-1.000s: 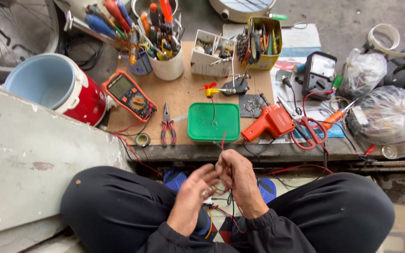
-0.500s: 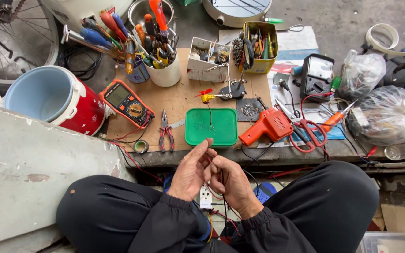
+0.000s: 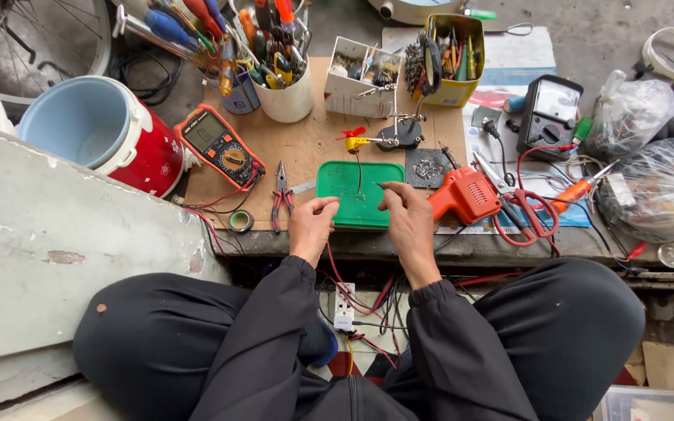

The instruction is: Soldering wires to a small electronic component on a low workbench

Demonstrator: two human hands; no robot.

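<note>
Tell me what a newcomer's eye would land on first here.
Both hands, the left hand and right hand, meet over a bright green tray at the workbench's front edge. Just right of it lies an orange soldering gun; far left stands a red bucket with a pale blue inside.

Two hands over a green tray on a cluttered counter

At frame centre, the left hand and right hand hover over the green tray, the right pinching a thin wire. An orange soldering gun lies just right; a multimeter and pliers lie left.
</note>
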